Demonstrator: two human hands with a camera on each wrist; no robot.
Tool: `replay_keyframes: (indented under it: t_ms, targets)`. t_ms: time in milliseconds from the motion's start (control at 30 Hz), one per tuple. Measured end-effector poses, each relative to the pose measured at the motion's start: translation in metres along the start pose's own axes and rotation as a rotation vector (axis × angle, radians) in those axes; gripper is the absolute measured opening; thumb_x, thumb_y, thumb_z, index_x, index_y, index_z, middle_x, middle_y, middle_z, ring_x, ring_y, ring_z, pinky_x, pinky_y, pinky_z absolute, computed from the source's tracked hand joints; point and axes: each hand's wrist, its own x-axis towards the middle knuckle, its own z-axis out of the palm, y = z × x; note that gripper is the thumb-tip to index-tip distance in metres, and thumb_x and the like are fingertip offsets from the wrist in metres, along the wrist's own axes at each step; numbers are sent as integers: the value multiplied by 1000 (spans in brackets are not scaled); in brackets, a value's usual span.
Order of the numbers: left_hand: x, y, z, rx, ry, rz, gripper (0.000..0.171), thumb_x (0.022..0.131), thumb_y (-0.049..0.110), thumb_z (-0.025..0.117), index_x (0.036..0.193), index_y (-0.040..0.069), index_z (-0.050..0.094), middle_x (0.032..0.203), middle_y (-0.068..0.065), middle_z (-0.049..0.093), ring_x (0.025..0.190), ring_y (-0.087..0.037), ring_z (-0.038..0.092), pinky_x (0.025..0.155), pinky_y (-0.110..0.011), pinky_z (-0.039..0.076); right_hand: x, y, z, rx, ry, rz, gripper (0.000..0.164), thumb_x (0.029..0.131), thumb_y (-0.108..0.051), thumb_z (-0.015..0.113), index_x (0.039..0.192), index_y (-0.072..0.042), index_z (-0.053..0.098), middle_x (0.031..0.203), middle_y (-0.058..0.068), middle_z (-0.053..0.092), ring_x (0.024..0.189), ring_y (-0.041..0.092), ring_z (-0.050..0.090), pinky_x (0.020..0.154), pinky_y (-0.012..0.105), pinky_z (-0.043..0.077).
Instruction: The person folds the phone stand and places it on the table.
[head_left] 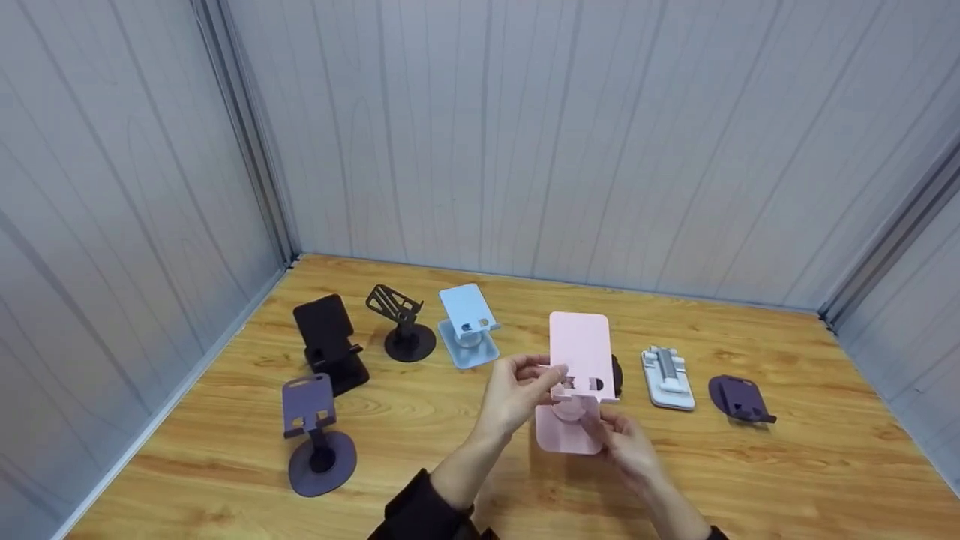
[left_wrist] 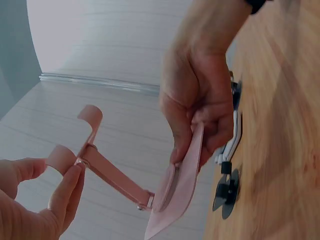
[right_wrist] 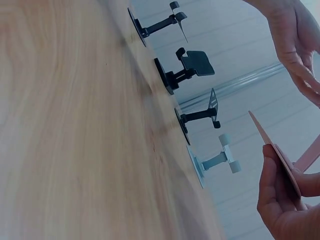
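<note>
Both hands hold a pink phone stand (head_left: 581, 345) up over the wooden table. Its plate faces the head camera, with two cut-outs and a lip at the lower end. My left hand (head_left: 514, 397) pinches the plate's lower left edge beside the lip; the left wrist view has those fingers on one curved hook (left_wrist: 61, 159). My right hand (head_left: 626, 450) grips the edge of the flat base (head_left: 559, 439), thumb on one face and fingers behind it. Between plate and base, the hinged arm (left_wrist: 117, 175) stands unfolded in the left wrist view.
Leftward stand a purple stand (head_left: 309, 401), a black stand (head_left: 324, 326), a black cut-out stand (head_left: 406, 341) and a light blue stand (head_left: 465, 304). Rightward lie a folded white stand (head_left: 667, 382) and a folded purple stand (head_left: 741, 397). A dark object (head_left: 617, 375) is mostly hidden behind the pink plate.
</note>
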Motion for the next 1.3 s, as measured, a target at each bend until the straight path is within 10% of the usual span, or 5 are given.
replay_keyframes:
  t_ms: [433,1300]
  targets:
    - [32,17,-7,156,32,79,19,101,-5,67,107,-23,72,86,-31,77,59,-8,67,55,-23,64,-6,-1,7,2,-44,-32,25,112,-5,53,124,13,66,97,2,80,82,10,75,76,27,67]
    - [21,14,5,183,72,182,14,96,-10,69,100,-18,79,73,-21,73,57,-4,53,46,-13,50,-3,1,30,-60,358,-70,32,110,-4,51,112,22,70,81,3,73,70,10,64,62,21,57]
